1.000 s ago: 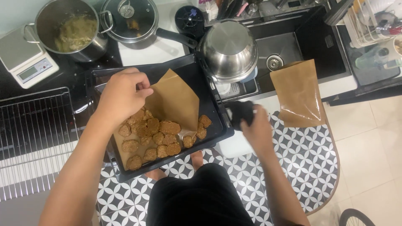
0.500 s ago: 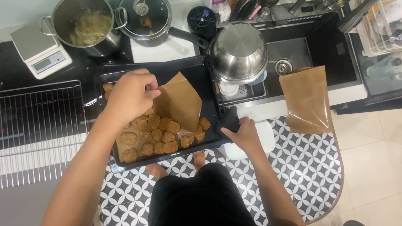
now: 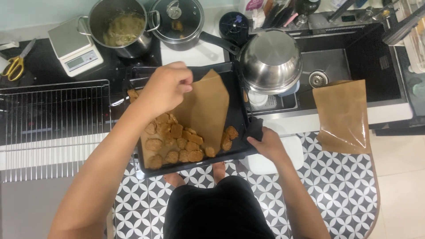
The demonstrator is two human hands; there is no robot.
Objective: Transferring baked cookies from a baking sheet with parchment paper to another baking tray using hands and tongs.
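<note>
A black baking tray (image 3: 241, 113) juts out over the counter edge above a patterned floor. Brown baking paper (image 3: 204, 106) lies in it, its far corner folded up. Several brown cookies (image 3: 177, 144) are bunched at the near end of the paper. My left hand (image 3: 164, 88) pinches the lifted paper near the tray's far left. My right hand (image 3: 265, 144) grips the tray's right near edge through a dark cloth (image 3: 254, 128).
A wire cooling rack (image 3: 53, 115) lies left of the tray. A pot of food (image 3: 118, 27), a lidded pan (image 3: 177, 20) and a scale (image 3: 75, 46) stand behind. An upturned steel bowl (image 3: 271, 59) sits by the sink (image 3: 336, 66). Another baking paper sheet (image 3: 344, 115) hangs off the counter.
The tray has been drawn nearer to me and tilted. My right hand has closed on its edge with the cloth. The cookies have slid toward the near end.
</note>
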